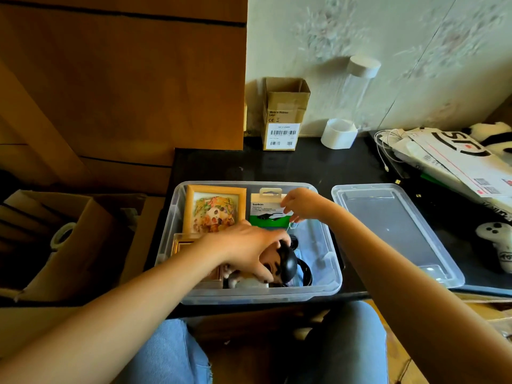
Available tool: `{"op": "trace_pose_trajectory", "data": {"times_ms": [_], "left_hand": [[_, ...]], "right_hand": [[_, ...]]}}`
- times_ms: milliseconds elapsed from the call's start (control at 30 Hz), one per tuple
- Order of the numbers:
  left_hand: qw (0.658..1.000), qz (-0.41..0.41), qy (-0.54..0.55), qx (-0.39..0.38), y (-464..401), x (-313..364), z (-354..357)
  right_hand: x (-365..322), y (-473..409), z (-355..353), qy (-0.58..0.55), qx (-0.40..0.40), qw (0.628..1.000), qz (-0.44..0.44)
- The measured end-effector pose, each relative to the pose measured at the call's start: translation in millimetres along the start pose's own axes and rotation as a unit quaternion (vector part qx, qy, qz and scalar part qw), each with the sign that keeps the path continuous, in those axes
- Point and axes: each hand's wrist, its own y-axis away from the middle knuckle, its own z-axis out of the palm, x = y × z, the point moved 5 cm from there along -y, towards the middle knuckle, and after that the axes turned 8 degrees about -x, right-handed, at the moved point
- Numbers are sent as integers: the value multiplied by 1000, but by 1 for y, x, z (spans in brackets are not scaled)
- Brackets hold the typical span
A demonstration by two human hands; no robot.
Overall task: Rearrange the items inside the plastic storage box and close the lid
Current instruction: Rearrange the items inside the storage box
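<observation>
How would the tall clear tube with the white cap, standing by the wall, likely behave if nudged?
The clear tube is tall and narrow, so it probably tips easily. It looks empty and thin-walled, so likely light. Being round, it would probably roll once down.
</observation>
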Motion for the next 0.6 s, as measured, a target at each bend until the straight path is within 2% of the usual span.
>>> {"op": "trace_pose_trajectory", "data": {"times_ms": [67,133,200,267,300,333,433,600], "left_hand": [[997,-21,52,-60,-1,0,3],[995,-28,83,-46,-2,2,-4],[995,-38,63,70,-3,-1,-22],[974,-61,20,219,-2,-8,-45],[963,-75,-2,258,-3,-11,-53],[960,-90,-24,263,-6,-16,-57],[966,-128,-71,213,-20,-24,-57],[954,-159,-116,225,-29,-26,-46]], "right_hand": [[0,1,-1,-5,3,1000,0],[1,2,-2,-13,12,1000,-2],[1,3,-2,-18,18,1000,-6],[3,4,-2,-20,22,1000,-4],[3,4,-3,-14,25,1000,-2],[4,4,-3,-7,25,1000,1],[7,6,3,30,-2,999,13],[13,7,30,209,-62,976,25]]}}
